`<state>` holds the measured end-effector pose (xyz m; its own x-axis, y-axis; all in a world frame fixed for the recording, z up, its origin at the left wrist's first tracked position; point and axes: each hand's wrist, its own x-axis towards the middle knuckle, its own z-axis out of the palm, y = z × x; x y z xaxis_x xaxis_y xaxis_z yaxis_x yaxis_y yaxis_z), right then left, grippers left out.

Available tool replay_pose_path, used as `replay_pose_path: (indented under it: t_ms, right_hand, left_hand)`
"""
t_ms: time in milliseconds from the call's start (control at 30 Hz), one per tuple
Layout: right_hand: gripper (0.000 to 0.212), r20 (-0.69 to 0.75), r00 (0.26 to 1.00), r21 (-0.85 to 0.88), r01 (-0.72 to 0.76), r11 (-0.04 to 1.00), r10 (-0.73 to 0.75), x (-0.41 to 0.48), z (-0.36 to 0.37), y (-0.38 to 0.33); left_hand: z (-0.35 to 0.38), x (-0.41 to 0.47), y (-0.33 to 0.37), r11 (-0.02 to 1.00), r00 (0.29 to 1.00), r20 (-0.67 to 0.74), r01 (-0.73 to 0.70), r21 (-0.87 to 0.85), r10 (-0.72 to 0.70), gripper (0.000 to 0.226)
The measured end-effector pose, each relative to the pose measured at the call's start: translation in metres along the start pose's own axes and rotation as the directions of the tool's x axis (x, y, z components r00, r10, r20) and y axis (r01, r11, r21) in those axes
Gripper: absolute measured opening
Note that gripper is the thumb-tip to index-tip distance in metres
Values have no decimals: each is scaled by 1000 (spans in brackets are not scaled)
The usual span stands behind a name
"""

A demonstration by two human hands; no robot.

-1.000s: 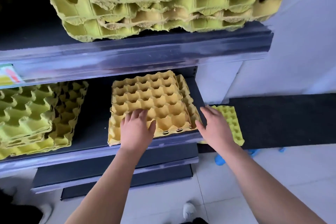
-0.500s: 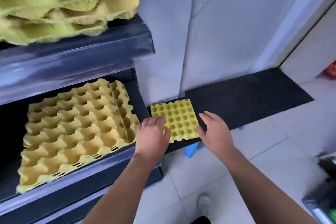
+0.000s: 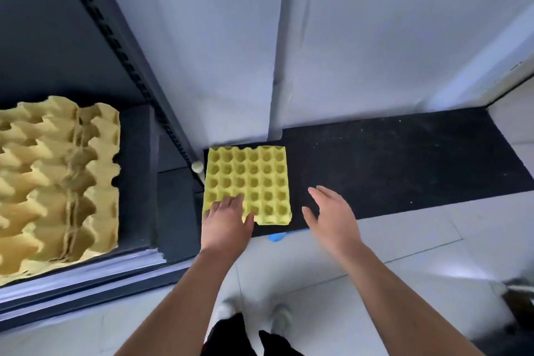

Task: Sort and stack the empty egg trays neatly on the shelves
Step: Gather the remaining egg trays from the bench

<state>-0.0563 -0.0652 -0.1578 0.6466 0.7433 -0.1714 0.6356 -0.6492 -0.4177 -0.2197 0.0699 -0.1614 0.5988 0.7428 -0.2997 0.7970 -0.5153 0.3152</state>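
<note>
On the left near corner of the black mat point(image 3: 390, 165) lies a yellow egg tray point(image 3: 254, 179). The left grip point(image 3: 226, 221) rests flat on it and the right grip point(image 3: 332, 217) hovers wide beside it. Next, I think: grab both sides and lift it to the shelf point(image 3: 135, 182).

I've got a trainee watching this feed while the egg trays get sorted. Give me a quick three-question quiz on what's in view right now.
1. Which hand touches the yellow-green egg tray?
2. The tray lies on: A) a shelf board, B) the black mat, C) a table.
3. True or false: the right hand hovers open over the mat, beside the tray and not touching it.

Key
1. The left hand, resting on the tray's near left corner.
2. B.
3. True.
</note>
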Motion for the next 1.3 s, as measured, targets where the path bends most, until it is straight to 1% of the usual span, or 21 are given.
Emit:
replay_pose_path:
  t_ms: [133, 233, 333, 433, 533, 700, 867, 933, 1033, 1100, 1200, 1300]
  right_hand:
    - [52, 71, 997, 14, -12, 1000, 11, 39, 26, 18]
    - [53, 131, 990, 30, -54, 998, 49, 65, 47, 27]
    - [54, 177, 981, 31, -82, 996, 75, 87, 67, 36]
    - [54, 213, 974, 26, -86, 996, 78, 107, 89, 44]
    - [56, 267, 960, 35, -104, 994, 91, 126, 112, 50]
    - [60, 345, 931, 31, -139, 990, 120, 151, 158, 63]
    - [71, 419, 893, 54, -203, 978, 163, 164, 200, 81]
    - [77, 444, 883, 84, -210, 974, 152, 165, 213, 86]
    - [87, 465, 875, 212, -260, 942, 136, 165, 223, 88]
    - [90, 446, 884, 265, -283, 922, 143, 164, 224, 88]
    - [92, 391, 907, 296, -287, 911, 159, 164, 217, 89]
    - [95, 348, 922, 322, -286, 903, 168, 162, 198, 87]
  left_hand:
    - [31, 37, -5, 996, 995, 81, 43, 76, -50, 52]
    - [53, 63, -11, 988, 986, 141, 69, 138, -89, 52]
    - [72, 91, -23, 982, 979, 152, 115, 152, -138, 47]
    - [91, 118, -35, 973, 968, 157, 173, 152, -197, 49]
    - [111, 138, -50, 961, 954, 140, 251, 116, -267, 58]
    - [149, 167, -87, 909, 893, 183, 417, 7, -411, 88]
    - [182, 185, -116, 871, 851, 247, 489, -46, -464, 113]
    - [191, 188, -121, 862, 846, 241, 502, -65, -475, 116]
    - [199, 190, -121, 824, 831, 209, 547, -146, -515, 114]
    - [197, 190, -119, 803, 815, 187, 576, -155, -548, 113]
    - [187, 183, -110, 807, 819, 169, 572, -150, -549, 108]
    - [172, 170, -95, 782, 836, 170, 548, -297, -522, 105]
